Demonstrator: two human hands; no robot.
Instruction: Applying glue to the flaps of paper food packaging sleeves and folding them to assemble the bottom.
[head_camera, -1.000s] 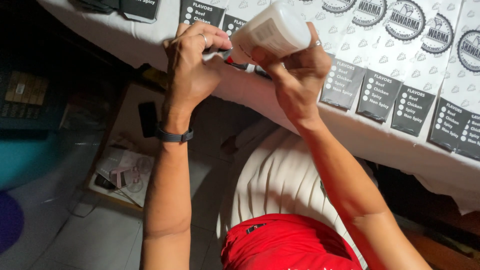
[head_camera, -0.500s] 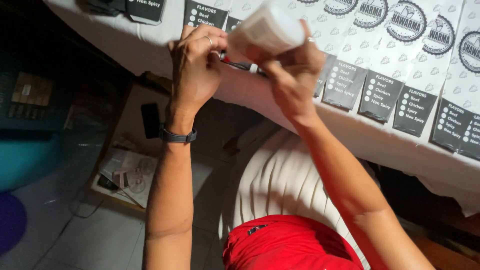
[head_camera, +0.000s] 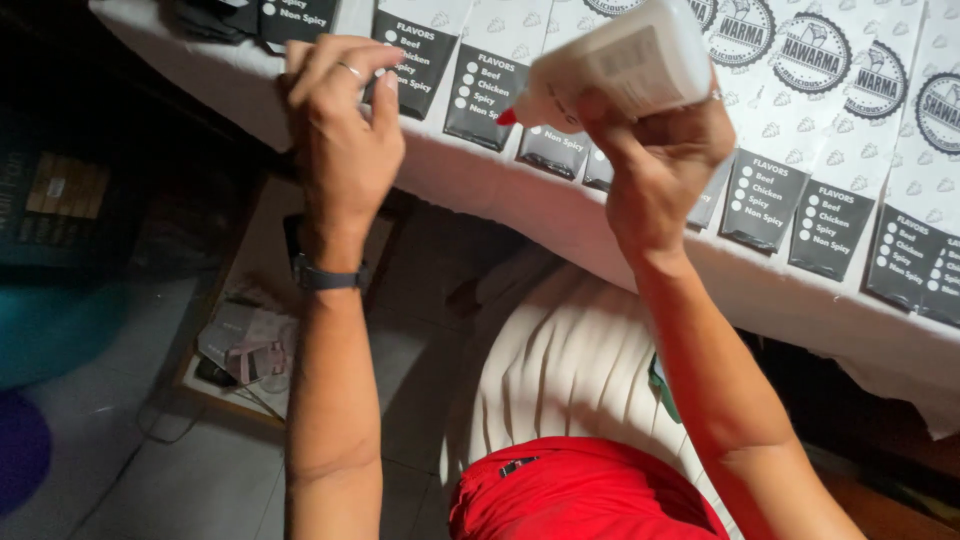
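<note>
White squeeze bottle tilted over a row of printed paper pouches.

The right hand is wrapped tight round the bottle, its red nozzle aimed down-left just above a pouch's black label. The left hand, ringed and with a dark wristband, presses curled fingers onto a neighbouring pouch at the edge of the cloth-covered bench, gripping nothing visible.

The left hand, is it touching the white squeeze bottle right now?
Apart. The head view shows the left hand resting on the paper sleeves, with a clear gap to the bottle that the right hand grips.
</note>
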